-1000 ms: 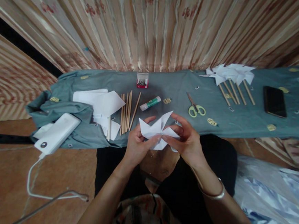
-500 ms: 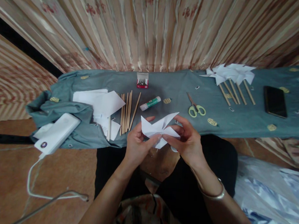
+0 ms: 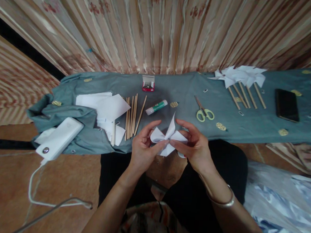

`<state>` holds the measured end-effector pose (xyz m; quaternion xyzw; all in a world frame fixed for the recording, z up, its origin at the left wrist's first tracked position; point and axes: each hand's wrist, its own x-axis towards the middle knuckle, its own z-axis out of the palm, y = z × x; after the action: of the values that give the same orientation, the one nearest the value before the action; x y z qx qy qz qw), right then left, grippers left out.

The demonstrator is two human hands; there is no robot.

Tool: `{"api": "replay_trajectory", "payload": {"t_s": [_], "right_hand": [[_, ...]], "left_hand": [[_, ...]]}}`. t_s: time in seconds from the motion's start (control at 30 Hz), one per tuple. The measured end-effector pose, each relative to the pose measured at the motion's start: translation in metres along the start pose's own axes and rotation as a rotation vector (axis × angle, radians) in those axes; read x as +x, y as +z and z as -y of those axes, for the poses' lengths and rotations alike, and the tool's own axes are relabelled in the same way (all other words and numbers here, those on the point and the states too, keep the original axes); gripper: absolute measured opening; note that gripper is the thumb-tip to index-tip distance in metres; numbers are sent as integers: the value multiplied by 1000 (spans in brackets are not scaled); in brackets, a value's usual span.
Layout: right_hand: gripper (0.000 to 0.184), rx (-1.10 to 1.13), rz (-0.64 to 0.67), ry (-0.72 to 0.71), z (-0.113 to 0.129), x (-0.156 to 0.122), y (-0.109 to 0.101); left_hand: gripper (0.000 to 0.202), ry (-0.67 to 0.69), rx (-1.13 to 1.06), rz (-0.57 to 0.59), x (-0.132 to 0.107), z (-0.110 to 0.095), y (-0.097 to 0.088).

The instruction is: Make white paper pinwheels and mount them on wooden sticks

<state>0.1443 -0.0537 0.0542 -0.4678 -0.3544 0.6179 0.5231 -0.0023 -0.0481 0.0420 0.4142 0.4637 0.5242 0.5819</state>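
Note:
Both hands hold a white paper pinwheel [image 3: 169, 137] just in front of the near edge of a table covered in grey-blue cloth [image 3: 184, 90]. My left hand [image 3: 143, 148] pinches its centre from the left, thumb raised. From the right, my right hand [image 3: 196, 146] grips it with fingers curled round the folded flaps. One flap stands upright between the hands. A metal bangle [image 3: 222, 200] sits on my right wrist.
On the cloth lie wooden sticks [image 3: 132, 114], white paper sheets [image 3: 103, 107], a glue stick [image 3: 156, 107], green-handled scissors [image 3: 204, 111], a small red box of pins [image 3: 148, 83], finished pinwheels on sticks [image 3: 241, 82] and a black phone [image 3: 286, 105]. A white power bank [image 3: 59, 137] with cable hangs at the left edge.
The pinwheel's flaps have been folded in towards the centre; the wide left flap is now smaller and one flap points straight up. The hands stayed in place.

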Motion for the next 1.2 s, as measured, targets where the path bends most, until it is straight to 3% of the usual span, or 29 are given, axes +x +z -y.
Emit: {"api": "replay_trajectory", "payload": {"t_s": [0.5,1.2], "right_hand": [[56,22,2,16,-7,2,-3],[53,-41,-47,9,-7,3,-2]], "left_hand": [[60,8,-53,47,0,4,-1],[65,-88,-67,-32,-2,4,3]]}}
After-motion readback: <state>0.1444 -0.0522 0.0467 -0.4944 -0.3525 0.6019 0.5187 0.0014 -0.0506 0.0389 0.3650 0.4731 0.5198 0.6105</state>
